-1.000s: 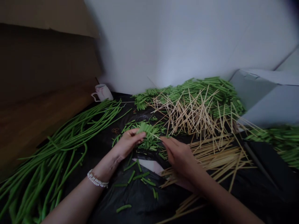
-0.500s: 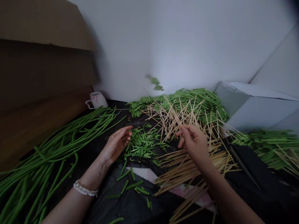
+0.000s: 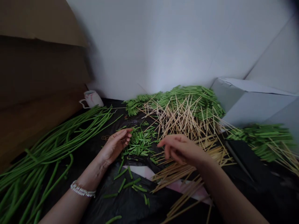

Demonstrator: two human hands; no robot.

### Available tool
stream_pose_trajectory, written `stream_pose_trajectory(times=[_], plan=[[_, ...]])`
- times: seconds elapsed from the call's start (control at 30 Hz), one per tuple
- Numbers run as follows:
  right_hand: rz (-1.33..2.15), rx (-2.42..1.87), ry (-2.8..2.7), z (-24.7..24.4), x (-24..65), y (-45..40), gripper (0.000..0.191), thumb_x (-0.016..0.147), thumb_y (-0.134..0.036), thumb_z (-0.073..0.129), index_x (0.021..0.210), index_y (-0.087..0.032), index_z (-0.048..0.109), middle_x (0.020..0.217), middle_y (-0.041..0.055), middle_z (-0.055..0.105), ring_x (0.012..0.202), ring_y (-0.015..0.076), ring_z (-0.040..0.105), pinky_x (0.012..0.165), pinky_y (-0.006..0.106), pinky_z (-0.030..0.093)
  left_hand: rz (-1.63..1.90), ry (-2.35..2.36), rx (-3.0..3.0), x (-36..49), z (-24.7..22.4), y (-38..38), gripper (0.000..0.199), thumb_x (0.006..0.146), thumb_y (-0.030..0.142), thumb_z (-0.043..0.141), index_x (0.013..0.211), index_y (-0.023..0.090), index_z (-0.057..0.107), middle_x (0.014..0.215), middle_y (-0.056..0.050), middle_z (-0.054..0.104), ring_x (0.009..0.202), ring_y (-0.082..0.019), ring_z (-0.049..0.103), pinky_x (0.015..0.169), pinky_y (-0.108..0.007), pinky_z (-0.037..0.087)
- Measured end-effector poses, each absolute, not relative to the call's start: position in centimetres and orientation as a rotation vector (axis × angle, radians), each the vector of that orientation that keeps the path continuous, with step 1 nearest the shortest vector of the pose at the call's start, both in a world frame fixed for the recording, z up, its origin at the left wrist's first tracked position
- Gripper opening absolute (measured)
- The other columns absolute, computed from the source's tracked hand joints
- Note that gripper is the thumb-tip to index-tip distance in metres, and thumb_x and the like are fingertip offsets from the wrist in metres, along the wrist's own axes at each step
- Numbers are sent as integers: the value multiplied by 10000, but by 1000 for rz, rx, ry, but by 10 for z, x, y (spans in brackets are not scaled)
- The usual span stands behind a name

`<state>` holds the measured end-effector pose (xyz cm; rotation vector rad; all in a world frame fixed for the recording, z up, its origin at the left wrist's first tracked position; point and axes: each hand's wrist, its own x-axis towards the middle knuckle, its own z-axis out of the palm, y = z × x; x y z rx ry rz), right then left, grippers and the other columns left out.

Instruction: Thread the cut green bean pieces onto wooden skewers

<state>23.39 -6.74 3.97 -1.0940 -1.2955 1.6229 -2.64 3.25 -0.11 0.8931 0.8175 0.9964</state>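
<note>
My left hand (image 3: pixel 116 144) is half curled at the left edge of a heap of short-cut green bean pieces (image 3: pixel 141 141). Its thumb and fingers stand a little apart, with nothing visible between them. My right hand (image 3: pixel 183 149) hovers over a bundle of thin wooden skewers (image 3: pixel 173 172), index finger stretched towards the bean pieces and the others loosely bent; it looks empty. Behind the hands, a pile of skewers threaded with rows of bean pieces (image 3: pixel 191 95) leans near the white wall, bare stick ends (image 3: pixel 179 118) facing me.
Long uncut green beans (image 3: pixel 58 143) spread along the left. A white mug (image 3: pixel 93 99) stands behind them, beside a brown cardboard box (image 3: pixel 42 62). To the right are a white box (image 3: pixel 252 105) and more loaded skewers (image 3: pixel 268 137). Black plastic (image 3: pixel 130 205) covers the surface.
A blurred green bean skewer in mid-air above the back pile is no longer there. My right hand has moved left and its index finger has straightened. My left hand has barely moved.
</note>
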Motion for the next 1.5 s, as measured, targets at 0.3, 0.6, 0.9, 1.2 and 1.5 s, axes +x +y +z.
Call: stream_pose_trajectory(times=[0.3,0.6,0.9,1.2,1.5], plan=[[1601,-1159,-1688,60,240,-91,292,876,-413,583,1035,-180,660,729,-15,643,475,44,505,440,170,409,977,838,911,-27,0,35,340,686,307,802,964,119,744,808,-46,657,685,-88,568,610,-158,483],[901,-1655,-1801,67,326,-117,293,885,-439,547,972,-207,703,766,8,661,548,82,544,498,211,429,960,845,931,-28,2,34,360,673,322,808,969,129,740,815,-42,647,692,-93,561,605,-154,489],[-4,-2026,-2344,22,318,-130,211,920,-199,458,877,-208,664,895,38,669,785,160,628,675,262,441,944,863,920,-26,0,34,353,656,311,819,948,127,747,810,-44,649,689,-98,560,603,-160,497],[-261,-1929,-2695,9,302,-107,144,817,-57,547,784,-149,652,805,67,668,787,180,625,668,269,421,946,831,937,-26,0,33,315,694,305,794,954,133,745,809,-42,654,685,-91,563,604,-157,493],[-441,-1763,-2917,2,298,-99,141,774,-39,570,721,-144,648,747,88,676,634,181,605,543,300,362,936,831,915,-24,3,31,307,683,286,803,940,128,748,793,-41,666,674,-86,569,613,-156,488]])
